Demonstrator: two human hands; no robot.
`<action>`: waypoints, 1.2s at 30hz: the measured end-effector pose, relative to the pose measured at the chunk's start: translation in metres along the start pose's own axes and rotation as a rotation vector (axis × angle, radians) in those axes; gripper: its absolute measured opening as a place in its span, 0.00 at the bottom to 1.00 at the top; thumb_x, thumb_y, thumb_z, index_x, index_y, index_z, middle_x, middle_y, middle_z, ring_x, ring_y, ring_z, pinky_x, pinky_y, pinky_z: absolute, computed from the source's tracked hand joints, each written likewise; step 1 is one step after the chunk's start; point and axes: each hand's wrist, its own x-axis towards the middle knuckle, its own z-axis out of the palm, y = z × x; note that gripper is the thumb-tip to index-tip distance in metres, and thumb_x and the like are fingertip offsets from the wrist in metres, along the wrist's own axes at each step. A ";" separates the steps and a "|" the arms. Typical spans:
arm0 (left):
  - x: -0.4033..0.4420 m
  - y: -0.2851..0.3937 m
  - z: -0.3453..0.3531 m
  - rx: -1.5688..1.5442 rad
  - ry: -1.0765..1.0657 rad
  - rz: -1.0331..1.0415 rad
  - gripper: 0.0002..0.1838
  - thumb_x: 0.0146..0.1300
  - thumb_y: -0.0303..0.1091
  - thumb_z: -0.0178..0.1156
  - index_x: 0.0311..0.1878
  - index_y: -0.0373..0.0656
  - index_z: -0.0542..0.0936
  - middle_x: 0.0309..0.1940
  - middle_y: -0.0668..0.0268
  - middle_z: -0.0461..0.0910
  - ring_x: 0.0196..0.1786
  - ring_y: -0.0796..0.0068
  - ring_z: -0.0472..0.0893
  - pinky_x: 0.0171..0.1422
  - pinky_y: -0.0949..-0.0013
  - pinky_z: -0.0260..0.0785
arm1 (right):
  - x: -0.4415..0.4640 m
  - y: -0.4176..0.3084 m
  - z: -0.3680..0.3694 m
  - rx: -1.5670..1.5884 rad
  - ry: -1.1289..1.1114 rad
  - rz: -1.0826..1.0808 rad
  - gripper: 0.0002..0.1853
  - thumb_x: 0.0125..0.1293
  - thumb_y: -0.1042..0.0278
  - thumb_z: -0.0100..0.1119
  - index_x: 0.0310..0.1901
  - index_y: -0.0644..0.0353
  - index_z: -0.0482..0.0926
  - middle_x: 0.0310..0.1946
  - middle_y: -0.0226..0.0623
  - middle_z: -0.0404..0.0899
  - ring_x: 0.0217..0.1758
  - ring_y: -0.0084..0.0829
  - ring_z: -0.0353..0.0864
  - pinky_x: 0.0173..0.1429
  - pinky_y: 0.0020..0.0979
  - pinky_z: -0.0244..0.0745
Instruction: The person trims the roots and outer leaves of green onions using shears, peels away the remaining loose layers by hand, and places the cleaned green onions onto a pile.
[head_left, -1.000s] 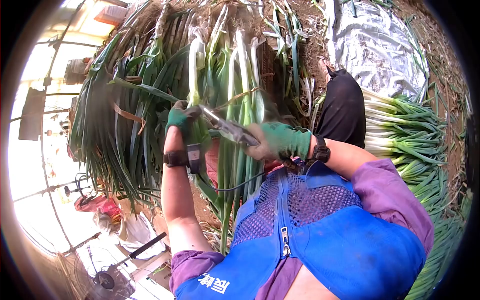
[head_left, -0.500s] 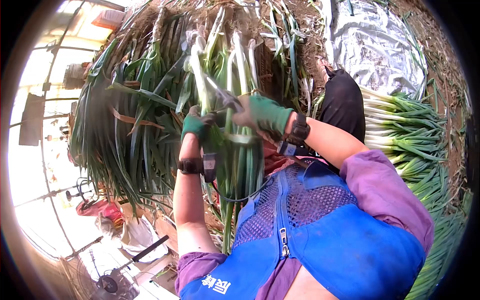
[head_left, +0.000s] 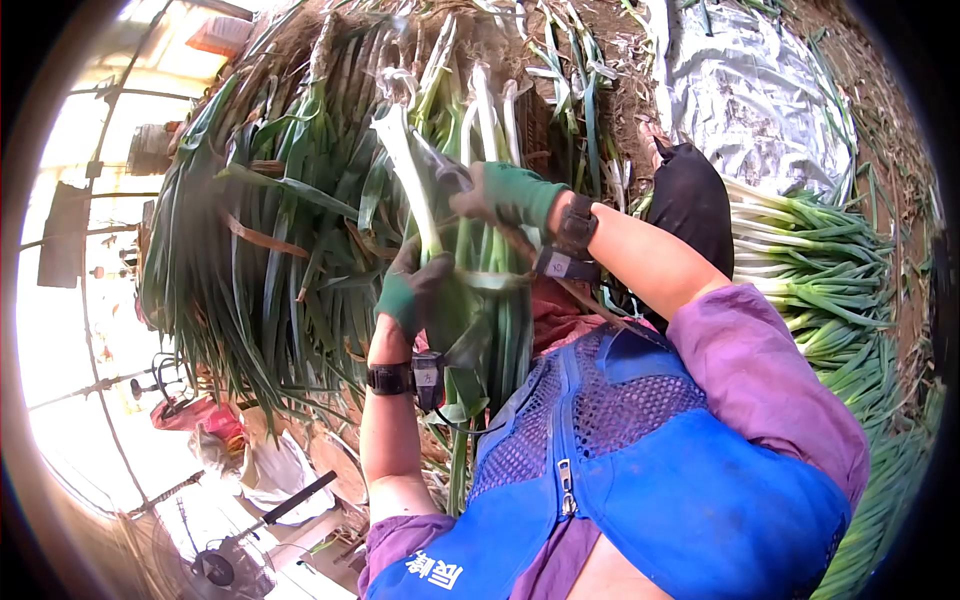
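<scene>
My left hand [head_left: 412, 285], in a green and dark glove, is closed around a green onion [head_left: 407, 170]. The onion's white stalk points up and away from me. Green leaves hang below that hand, one broad leaf loose and bent. My right hand [head_left: 512, 193], gloved the same way, grips a dark tool that looks like an air blow gun [head_left: 450, 170], blurred, its tip close beside the white stalk. A hose [head_left: 590, 300] seems to run from it toward my body. More green onions [head_left: 487, 120] lie just behind both hands, partly hidden.
A large heap of untrimmed green onions [head_left: 260, 230] fills the left side. Cleaned green onions [head_left: 800, 270] lie in a long row at right, beside a white sheet [head_left: 750, 100]. My black-clad knee [head_left: 690, 215] is near the right hand. A fan [head_left: 215, 567] stands lower left.
My left hand has moved slightly down toward me, and the onion's white end has come lower and now leans left. A loose leaf shows below that hand. My right hand has shifted slightly up and left.
</scene>
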 end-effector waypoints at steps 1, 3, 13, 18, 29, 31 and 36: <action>-0.002 -0.001 0.000 -0.001 0.014 0.001 0.24 0.66 0.33 0.65 0.64 0.38 0.76 0.47 0.69 0.83 0.43 0.80 0.79 0.50 0.73 0.73 | 0.001 -0.001 -0.002 0.003 -0.014 0.013 0.34 0.55 0.45 0.61 0.49 0.74 0.80 0.36 0.53 0.85 0.40 0.43 0.86 0.46 0.38 0.78; -0.003 -0.003 -0.001 -0.003 0.041 0.002 0.23 0.67 0.33 0.64 0.64 0.38 0.76 0.46 0.69 0.83 0.43 0.79 0.80 0.49 0.74 0.73 | 0.001 -0.001 0.001 0.019 -0.062 -0.004 0.31 0.57 0.46 0.60 0.48 0.71 0.81 0.33 0.49 0.85 0.36 0.40 0.85 0.43 0.38 0.78; 0.036 -0.007 -0.068 -0.218 -0.186 -0.066 0.12 0.70 0.35 0.59 0.49 0.38 0.78 0.40 0.60 0.83 0.42 0.65 0.85 0.48 0.65 0.80 | -0.070 0.028 -0.005 0.185 -0.128 0.115 0.25 0.60 0.46 0.59 0.47 0.61 0.79 0.31 0.40 0.81 0.34 0.31 0.81 0.42 0.34 0.79; 0.071 -0.006 -0.024 0.283 -0.003 -0.167 0.19 0.63 0.40 0.67 0.52 0.39 0.80 0.37 0.65 0.81 0.40 0.73 0.81 0.44 0.67 0.76 | -0.036 0.122 -0.007 -0.332 0.407 0.360 0.38 0.59 0.42 0.62 0.59 0.68 0.70 0.49 0.54 0.81 0.53 0.47 0.83 0.57 0.40 0.78; 0.137 -0.026 0.000 0.646 -0.298 0.037 0.21 0.58 0.39 0.69 0.51 0.37 0.81 0.33 0.62 0.84 0.32 0.67 0.82 0.35 0.66 0.75 | -0.015 0.090 0.026 -0.451 0.310 -0.347 0.19 0.62 0.61 0.63 0.53 0.61 0.78 0.51 0.51 0.80 0.54 0.50 0.81 0.60 0.45 0.75; 0.091 0.019 0.009 0.939 -0.461 0.086 0.15 0.61 0.27 0.63 0.52 0.42 0.81 0.39 0.61 0.85 0.38 0.65 0.85 0.40 0.65 0.78 | -0.012 0.073 0.010 -0.528 0.002 -0.190 0.16 0.66 0.60 0.59 0.51 0.59 0.80 0.44 0.50 0.83 0.49 0.50 0.83 0.58 0.44 0.77; 0.101 -0.004 -0.052 0.280 -0.116 -0.062 0.16 0.57 0.34 0.67 0.46 0.37 0.80 0.29 0.63 0.82 0.31 0.72 0.81 0.36 0.68 0.75 | 0.023 0.063 -0.072 -0.152 0.399 -0.187 0.13 0.70 0.61 0.51 0.45 0.62 0.80 0.37 0.47 0.82 0.41 0.40 0.83 0.50 0.41 0.82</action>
